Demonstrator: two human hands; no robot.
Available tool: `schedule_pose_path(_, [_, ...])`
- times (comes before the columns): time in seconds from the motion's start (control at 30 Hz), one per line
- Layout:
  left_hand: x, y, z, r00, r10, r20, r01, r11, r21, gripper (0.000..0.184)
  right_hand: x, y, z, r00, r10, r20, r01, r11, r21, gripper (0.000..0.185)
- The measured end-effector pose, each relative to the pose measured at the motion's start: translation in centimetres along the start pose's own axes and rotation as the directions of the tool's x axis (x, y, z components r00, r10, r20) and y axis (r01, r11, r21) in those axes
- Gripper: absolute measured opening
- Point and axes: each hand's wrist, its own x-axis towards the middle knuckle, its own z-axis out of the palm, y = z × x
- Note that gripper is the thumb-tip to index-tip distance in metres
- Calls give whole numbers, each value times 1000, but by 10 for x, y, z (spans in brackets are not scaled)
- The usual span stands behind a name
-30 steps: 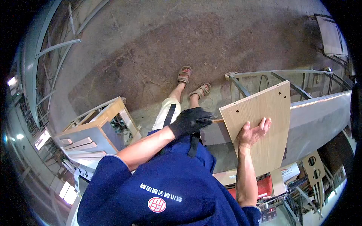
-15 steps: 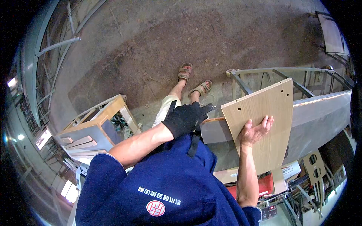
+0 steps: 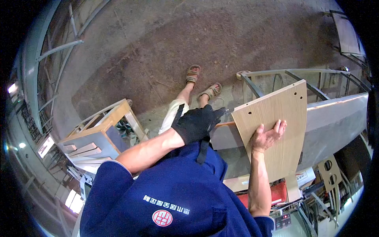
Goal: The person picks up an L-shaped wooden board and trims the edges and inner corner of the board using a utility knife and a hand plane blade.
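Board [image 3: 291, 132], perhaps laminate, is wood-grained and curve-sided.

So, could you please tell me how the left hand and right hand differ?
The left hand wears a black glove; the right hand is bare. The left is curled beside the wood-grain panel; the right rests on its face, thumb spread from fingers. Both reach from short blue sleeves.

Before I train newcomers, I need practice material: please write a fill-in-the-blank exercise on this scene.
The left hand wears a glove coloured ____. The bare hand on the wood-grain panel is the person's ____ one. The footwear is a pair of ____. The round chest emblem is white and ____.

Missing words: black; right; sandals; red.
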Motion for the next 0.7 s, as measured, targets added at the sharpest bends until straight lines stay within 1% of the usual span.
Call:
schedule_pose_path(0.03, [1, 0, 0, 1000, 0, 7, 0, 1000, -10, 45, 0, 1, 0, 1000, -7, -6, 7, 1000, 1, 78])
schedule_pose_path(0.1, [3, -8, 10, 991, -110, 74, 106, 993, 55, 44, 1, 1, 1, 1000, -19, -21, 19, 1000, 6, 77])
schedule_pose_path(0.17, [4, -12, 15, 998, -47, 31, 45, 997, 55, 44, 1, -1, 0, 1000, -9, -13, 9, 1000, 6, 76])
schedule_pose_path(0.23, [5, -11, 16, 974, 189, -122, -190, 982, 3, 47, -1, 0, -2, 1000, -7, -9, 7, 1000, 2, 76])
schedule_pose_path(0.33, [3, -8, 10, 986, 144, -84, -145, 989, -15, 50, 1, 0, 1, 1000, -14, -20, 14, 1000, 5, 75])
schedule_pose_path(0.4, [5, -11, 19, 993, 77, -87, -81, 996, -41, 50, 1, -1, 0, 1000, -7, -17, 7, 1000, 11, 75])
schedule_pose_path(0.47, [5, -10, 22, 995, -30, -96, 16, 989, -144, 50, -1, 0, 1, 1000, 6, -11, -6, 1000, 16, 75])
schedule_pose_path(0.53, [5, 11, 3, 980, -175, -93, 138, 937, -320, 49, -1, 1, 0, 1000, 4, -9, -4, 1000, 10, 75])
schedule_pose_path(0.6, [2, -1, 9, 996, -81, -25, 77, 987, -138, 47, 0, 0, 1, 1000, -5, -18, 5, 1000, -3, 75])
schedule_pose_path(0.67, [3, -6, 12, 1000, 11, -16, -11, 999, -46, 45, 1, -2, 0, 1000, 8, -9, -8, 1000, -6, 75])
schedule_pose_path(0.7, [5, -4, 16, 997, 59, -48, -61, 997, -48, 44, 0, -3, -2, 1000, 12, -1, -12, 1000, -9, 75])
